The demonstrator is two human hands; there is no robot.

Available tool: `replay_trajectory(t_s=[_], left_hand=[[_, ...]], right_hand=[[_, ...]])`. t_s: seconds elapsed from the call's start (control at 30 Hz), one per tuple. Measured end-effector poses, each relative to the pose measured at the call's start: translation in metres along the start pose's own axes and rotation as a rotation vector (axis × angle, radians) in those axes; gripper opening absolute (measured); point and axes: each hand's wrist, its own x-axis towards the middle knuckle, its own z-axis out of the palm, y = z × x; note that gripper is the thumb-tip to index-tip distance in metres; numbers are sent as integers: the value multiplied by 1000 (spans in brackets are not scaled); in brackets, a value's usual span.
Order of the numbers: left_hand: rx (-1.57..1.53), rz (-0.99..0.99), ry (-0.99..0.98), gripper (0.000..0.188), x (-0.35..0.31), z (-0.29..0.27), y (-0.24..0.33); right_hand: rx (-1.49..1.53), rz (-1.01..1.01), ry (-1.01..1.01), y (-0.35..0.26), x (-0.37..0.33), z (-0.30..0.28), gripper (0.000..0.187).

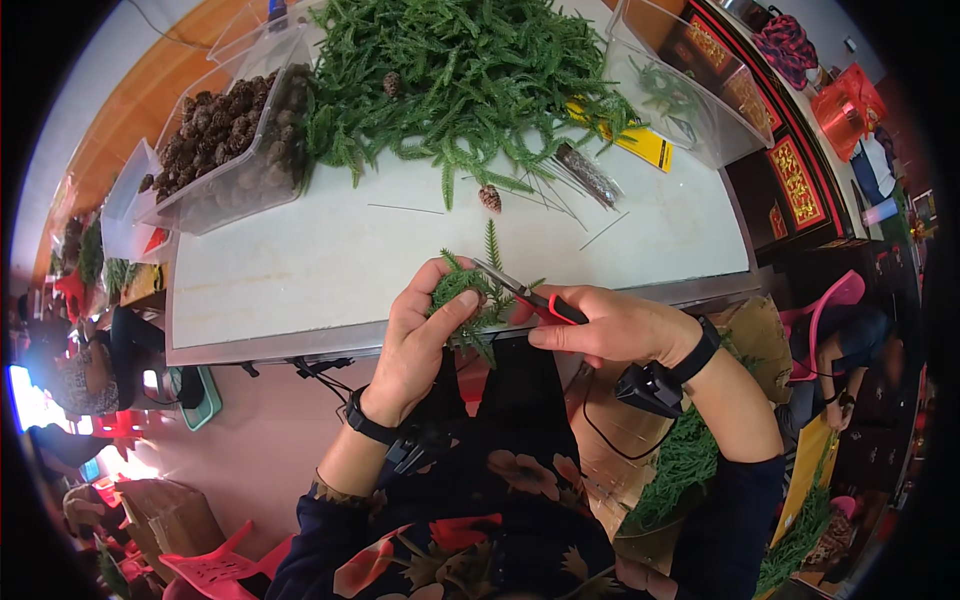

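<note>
Two bare hands, a left hand (420,322) and a right hand (615,325), showed mid-frame, with one red-and-black cutting tool (563,309) and one bunch of sprigs (490,315). There were two dark wristbands (370,418), one per wrist. Top centre had one heap of greenery (460,70); one pinecone (392,84) lay on it, one loose pinecone (489,198) below. At least two clear bins (215,208) stood, one upper left, one upper right; the left one held dozens of cones (215,125) (too overlapped for an exact count). Upper right had one clear packet (588,174). Two pink chairs (835,305) showed, one far right, one lower left.
</note>
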Motion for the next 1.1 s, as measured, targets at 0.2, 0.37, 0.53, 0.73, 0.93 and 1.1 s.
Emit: replay_trajectory(t_s=[0.2,0.37,0.53,0.73,0.93,1.1], left_hand=[[20,-14,10,28,0,-3,-2],[35,-37,24,28,0,-3,-1],[42,-69,33,28,0,-7,0],[25,-51,27,28,0,-6,2],[24,-53,-13,27,1,-6,1],[23,-87,13,27,-3,-4,2]], right_hand=[[-209,-369,146,25,16,5,38],[-274,-252,182,9,7,8,35],[-403,-220,319,16,12,15,38],[-191,-186,142,4,8,10,39],[-165,-349,76,28,15,7,37],[-245,-280,120,20,11,12,39]])
